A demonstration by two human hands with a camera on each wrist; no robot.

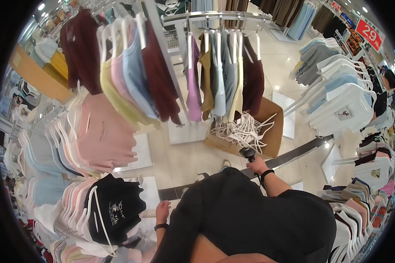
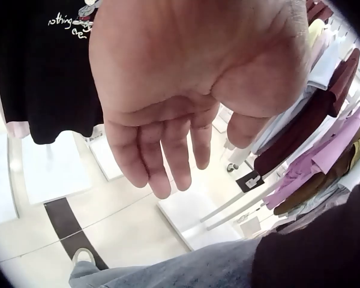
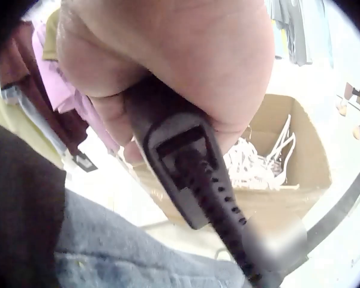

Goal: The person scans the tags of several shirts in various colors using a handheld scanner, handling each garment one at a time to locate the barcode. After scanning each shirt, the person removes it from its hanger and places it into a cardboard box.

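Note:
My right hand (image 1: 258, 166) grips the handle of a black corded device (image 1: 247, 153), its rounded head pointing away from me. In the right wrist view the black handle (image 3: 168, 129) fills the palm, and a thick ribbed cord (image 3: 219, 213) leaves its end. Beyond that hand stands a cardboard box (image 1: 274, 142) heaped with white hangers (image 1: 243, 131). My left hand (image 1: 163, 212) hangs with loose fingers and holds nothing, to the right of a black printed T-shirt (image 1: 118, 208) on a white hanger. The left wrist view shows its bare palm (image 2: 186, 78).
Pastel and maroon tops (image 1: 138, 70) hang on the metal rack ahead, with more coloured tops (image 1: 226, 79) beside them. Pink shirts (image 1: 103, 131) hang at left, white T-shirts (image 1: 340, 109) at right. A red price sign (image 1: 369, 34) stands at upper right. White rack bases (image 1: 191, 133) rest on the tiled floor.

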